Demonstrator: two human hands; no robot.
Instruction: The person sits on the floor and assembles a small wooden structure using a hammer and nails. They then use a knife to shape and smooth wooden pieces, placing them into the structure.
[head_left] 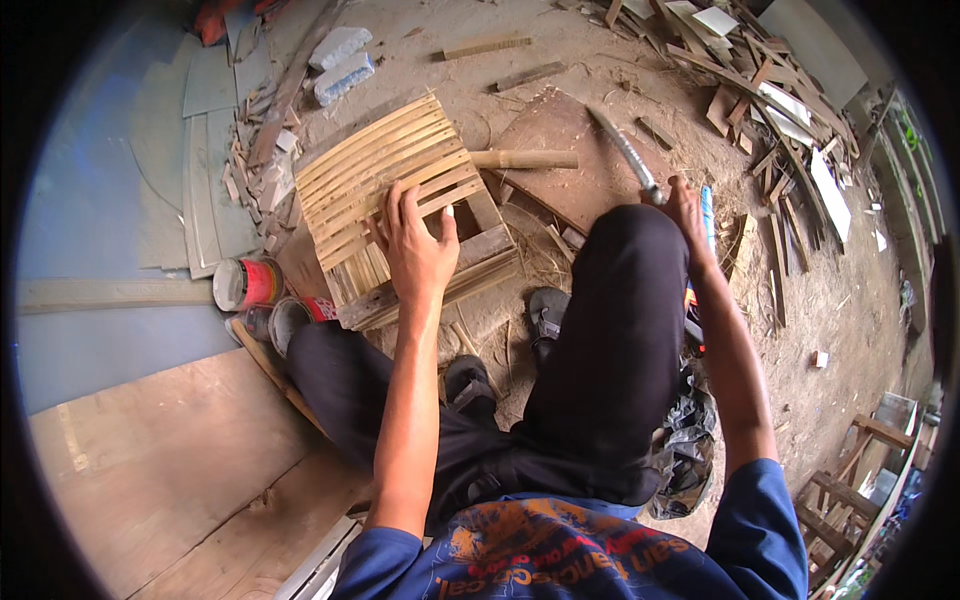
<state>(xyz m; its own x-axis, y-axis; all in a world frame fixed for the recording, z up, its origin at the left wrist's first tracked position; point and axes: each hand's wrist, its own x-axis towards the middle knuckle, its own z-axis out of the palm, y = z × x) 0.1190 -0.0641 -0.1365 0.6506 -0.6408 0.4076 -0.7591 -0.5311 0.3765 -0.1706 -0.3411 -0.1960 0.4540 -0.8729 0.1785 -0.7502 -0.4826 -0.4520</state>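
A box-like frame of pale bamboo or wood slats stands tilted in front of me, with a gap showing between its slats near the right end. My left hand rests on its slats, fingers spread and thumb beside the gap. Beyond my raised right knee, my right hand is closed around the near end of a curved, silvery blade-like tool. The tool's handle is mostly hidden in the fingers, so its exact kind does not show. A round wooden stick juts out from the box's right side.
A brown board lies under the tool. Two paint cans stand left of the box. Scrap wood is heaped at the far right, and white blocks lie at the back. A black plastic bag sits beside my right leg.
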